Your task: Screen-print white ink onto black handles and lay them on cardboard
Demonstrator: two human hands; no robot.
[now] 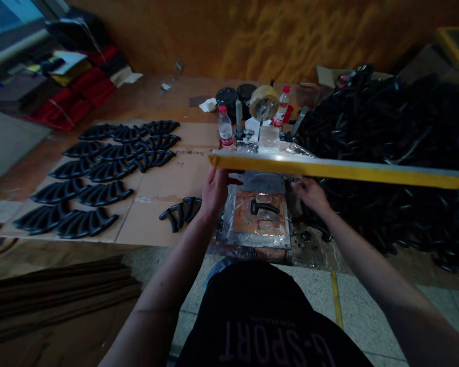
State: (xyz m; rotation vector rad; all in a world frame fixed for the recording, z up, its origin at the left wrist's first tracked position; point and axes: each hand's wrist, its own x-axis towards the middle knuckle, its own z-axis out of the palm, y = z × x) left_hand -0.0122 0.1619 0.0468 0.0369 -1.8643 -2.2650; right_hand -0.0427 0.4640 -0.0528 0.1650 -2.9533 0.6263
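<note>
A single black curved handle (268,207) lies in a plastic-covered fixture (239,239) on the bench in front of me. My left hand (215,192) is at the fixture's far left side, fingers stretched and apart, partly hidden behind a long yellow bar (329,169) that crosses the view. I see nothing held in it. At the fixture's right edge, my right hand (312,196) has its fingers curled together near the black pile; what they hold, if anything, is too dark to make out. A flat metal plate (262,182) shows between the hands, below the bar.
Rows of black handles (107,153) lie on cardboard (160,178) at left, with several more handles (179,211) beside the fixture. A large heap of black parts (386,127) fills the right. Behind stand bottles (225,127), dark jars (226,97) and a tape roll (265,103).
</note>
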